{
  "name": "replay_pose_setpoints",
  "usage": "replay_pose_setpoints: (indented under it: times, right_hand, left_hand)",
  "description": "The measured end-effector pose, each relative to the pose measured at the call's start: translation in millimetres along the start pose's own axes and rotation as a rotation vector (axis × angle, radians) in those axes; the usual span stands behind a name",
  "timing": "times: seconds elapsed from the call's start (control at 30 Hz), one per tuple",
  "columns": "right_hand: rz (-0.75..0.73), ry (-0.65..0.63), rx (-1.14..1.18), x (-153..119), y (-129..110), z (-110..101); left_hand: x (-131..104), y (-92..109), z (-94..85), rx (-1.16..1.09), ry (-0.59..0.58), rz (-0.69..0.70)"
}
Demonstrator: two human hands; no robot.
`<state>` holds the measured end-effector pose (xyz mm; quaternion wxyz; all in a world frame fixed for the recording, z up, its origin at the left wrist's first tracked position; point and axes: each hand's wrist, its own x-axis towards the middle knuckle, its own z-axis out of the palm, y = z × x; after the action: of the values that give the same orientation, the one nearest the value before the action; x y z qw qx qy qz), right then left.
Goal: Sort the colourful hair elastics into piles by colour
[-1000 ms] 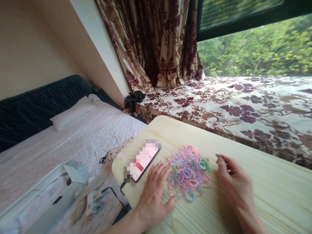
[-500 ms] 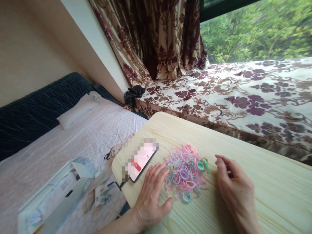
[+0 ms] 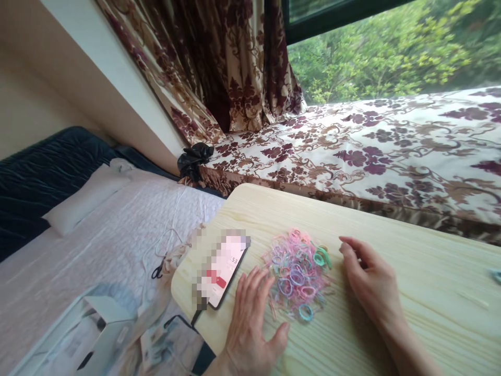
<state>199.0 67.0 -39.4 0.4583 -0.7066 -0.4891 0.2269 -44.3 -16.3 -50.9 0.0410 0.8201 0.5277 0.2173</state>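
A loose heap of small coloured elastic bands (image 3: 297, 277), pink, purple, green and blue, lies on the pale wooden table (image 3: 391, 224). Along the heap's left side, my left hand (image 3: 254, 318) rests with fingers stretched out and thumb spread, holding nothing. To the right of the heap, my right hand (image 3: 370, 277) lies on its side on the tabletop, its fingers loosely bent and nothing visible in them. Between the left hand and the table's left edge is a phone (image 3: 225, 277) with a lit, partly blurred screen and a cable at its lower end.
A bed (image 3: 117, 219) with a pillow (image 3: 86, 196), white cords and an open white box (image 3: 105, 318) is on the left. A black bag (image 3: 193, 159) sits by the flowered window seat (image 3: 352, 141). At the table's right edge lies a bluish item (image 3: 496, 275), partly cut off.
My view has swung to the right, bringing more of the table's right side into sight. Both hands keep nearly the same places beside the heap. The phone's displayed number went from 52 to 53.
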Motion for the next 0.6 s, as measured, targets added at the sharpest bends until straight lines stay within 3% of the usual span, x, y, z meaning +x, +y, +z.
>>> replay_pose_setpoints:
  times: [0.3,0.43,0.6]
  right_hand:
    - [0.013,-0.097,0.023,-9.4,-14.2,-15.3]
    - [-0.098,-0.218,0.034,-50.9,-23.1,-26.3]
    - [-0.249,-0.354,0.003,-112.2,-15.9,-23.5]
  left_hand:
    - [-0.1,-2.2,0.9,-0.103,0.063,-0.020]
    - [-0.4,-1.9,0.2,-0.136,0.086,-0.032]
    - [-0.3,-0.3,-0.3,-0.136,0.074,-0.030]
